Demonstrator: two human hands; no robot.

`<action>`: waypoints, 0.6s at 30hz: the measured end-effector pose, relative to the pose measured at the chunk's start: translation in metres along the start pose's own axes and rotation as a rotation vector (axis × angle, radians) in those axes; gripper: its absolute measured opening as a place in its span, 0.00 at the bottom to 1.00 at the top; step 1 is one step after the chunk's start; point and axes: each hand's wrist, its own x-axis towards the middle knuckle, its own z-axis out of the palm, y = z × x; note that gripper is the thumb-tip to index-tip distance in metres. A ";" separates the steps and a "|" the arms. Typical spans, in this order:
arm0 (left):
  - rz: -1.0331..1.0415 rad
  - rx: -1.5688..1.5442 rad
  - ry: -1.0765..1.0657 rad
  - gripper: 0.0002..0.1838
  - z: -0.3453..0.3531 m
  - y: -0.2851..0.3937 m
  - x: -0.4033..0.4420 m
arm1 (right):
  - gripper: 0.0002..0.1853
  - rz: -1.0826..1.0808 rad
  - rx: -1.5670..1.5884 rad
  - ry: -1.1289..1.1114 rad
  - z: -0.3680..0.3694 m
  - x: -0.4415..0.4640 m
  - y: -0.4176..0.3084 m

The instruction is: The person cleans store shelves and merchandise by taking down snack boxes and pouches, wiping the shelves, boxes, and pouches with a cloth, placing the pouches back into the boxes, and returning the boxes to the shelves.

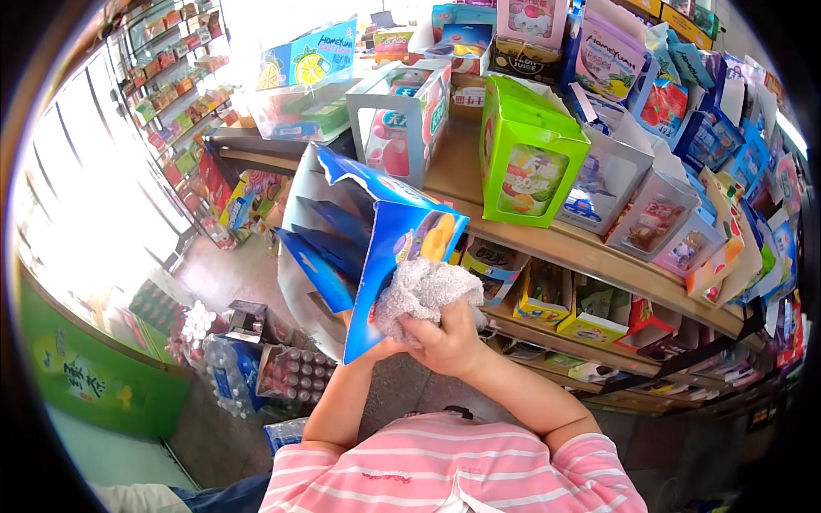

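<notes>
A blue display box (389, 231) with an open top is tilted in front of my chest, and dark blue packets (321, 261) show inside it. My left hand (380, 349) supports the box from below at its lower corner, its fingers mostly hidden behind the box and cloth. My right hand (449, 340) is closed on a fluffy grey cloth (428, 295), which is pressed against the box's printed front face.
A wooden shelf (547, 248) carries a green box (530, 162), a white box (398, 120) and several candy boxes. Lower shelves hold more boxes. Bottle packs (291, 374) stand on the floor at the left, near a green panel (103, 368).
</notes>
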 end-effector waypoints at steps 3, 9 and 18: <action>-0.156 -0.276 0.113 0.50 0.012 0.024 0.003 | 0.27 0.064 0.097 -0.075 -0.004 0.005 -0.004; -0.017 -0.645 0.192 0.49 -0.001 -0.008 -0.011 | 0.31 0.293 0.498 -0.214 -0.013 0.018 -0.007; 0.107 0.141 0.450 0.58 -0.034 -0.023 -0.010 | 0.30 0.678 0.692 0.101 -0.036 0.037 0.017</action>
